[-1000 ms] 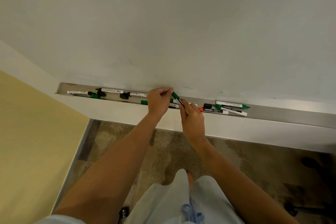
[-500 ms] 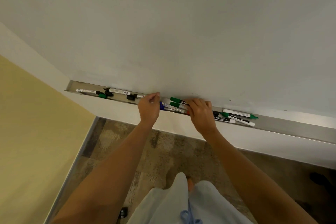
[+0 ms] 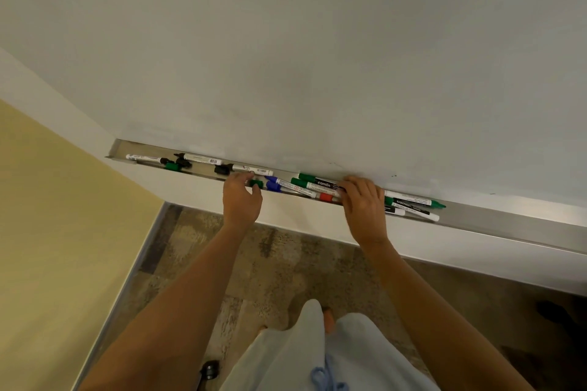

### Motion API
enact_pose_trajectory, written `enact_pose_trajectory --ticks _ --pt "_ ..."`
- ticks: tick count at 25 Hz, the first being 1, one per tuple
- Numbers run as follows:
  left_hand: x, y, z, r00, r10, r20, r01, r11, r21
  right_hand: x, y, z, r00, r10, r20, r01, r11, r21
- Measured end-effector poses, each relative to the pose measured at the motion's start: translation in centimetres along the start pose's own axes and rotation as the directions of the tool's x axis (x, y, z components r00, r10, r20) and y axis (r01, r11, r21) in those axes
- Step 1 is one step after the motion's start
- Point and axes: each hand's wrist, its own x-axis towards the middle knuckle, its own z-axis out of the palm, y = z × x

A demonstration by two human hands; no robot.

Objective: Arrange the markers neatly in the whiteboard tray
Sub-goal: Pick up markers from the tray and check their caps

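A long metal whiteboard tray (image 3: 495, 216) holds several markers. My left hand (image 3: 241, 203) hovers at the tray's front edge. Its fingers are apart and curl around the green end of a marker (image 3: 256, 183), and the index tip touches a white marker with a black cap (image 3: 251, 169). My right hand (image 3: 365, 205) lies flat over the right ends of two green markers (image 3: 314, 183) and a red-capped one (image 3: 326, 197). It grips none of them. Two blue markers (image 3: 278, 185) lie between my hands. More markers (image 3: 413, 205) lie to the right of my right hand.
At the tray's left end lie two white markers (image 3: 197, 158), a loose green cap (image 3: 173, 166) and a black cap. The whiteboard (image 3: 317, 57) rises right behind the tray. A yellow wall (image 3: 47, 232) stands on the left, with carpet below.
My right hand has laid the green marker down in the tray and now rests flat on the markers. My left hand has slid left along the tray's edge.
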Motion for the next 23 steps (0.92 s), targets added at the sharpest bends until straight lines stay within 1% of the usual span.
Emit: enact_pose_trajectory --ticks 2,4,6,8,12,14,17,19,21,23 --pt "0.0 -0.1 0.2 0.999 0.007 0.038 -0.009 0.998 0.056 -0.8 1.7 -1.3 0.996 0.088 -0.006 -0.087 0.995 0.043" --pt "-0.1 -0.2 0.2 0.999 0.021 0.04 -0.028 0.983 0.179 -1.7 3.8 -3.0 0.985 0.169 -0.03 -0.167 0.984 0.066" --pt "-0.4 -0.4 0.2 0.997 0.065 0.036 -0.073 0.954 0.29 -2.8 5.9 -4.8 0.971 0.23 -0.064 -0.228 0.973 0.044" --pt "-0.5 -0.3 0.2 0.996 0.09 0.028 -0.094 0.943 0.321 -3.6 7.4 -6.2 0.967 0.249 -0.061 -0.248 0.969 0.019" --pt "-0.2 0.4 0.5 0.997 0.056 0.061 -0.076 0.919 0.387 -4.5 8.4 -7.8 0.965 0.259 0.026 -0.258 0.965 -0.043" --pt "0.1 0.7 0.6 0.997 0.031 0.067 -0.056 0.907 0.418 -4.5 8.5 -8.0 0.952 0.302 0.054 -0.298 0.952 -0.074" --pt "0.5 0.8 0.5 0.996 0.005 0.087 -0.044 0.888 0.457 -4.2 8.7 -8.3 0.919 0.389 0.06 -0.377 0.915 -0.145" --pt "0.9 1.1 0.4 0.993 -0.011 0.113 -0.043 0.883 0.467 -3.9 8.8 -8.5 0.917 0.39 0.077 -0.372 0.91 -0.181" --pt "1.4 1.2 0.0 0.99 -0.024 0.137 -0.043 0.884 0.465 -3.9 8.7 -8.6 0.932 0.352 0.088 -0.332 0.926 -0.182" --pt "1.8 1.1 -0.4 0.985 -0.014 0.172 -0.069 0.881 0.469 -4.1 8.5 -8.6 0.944 0.326 0.061 -0.313 0.937 -0.156"
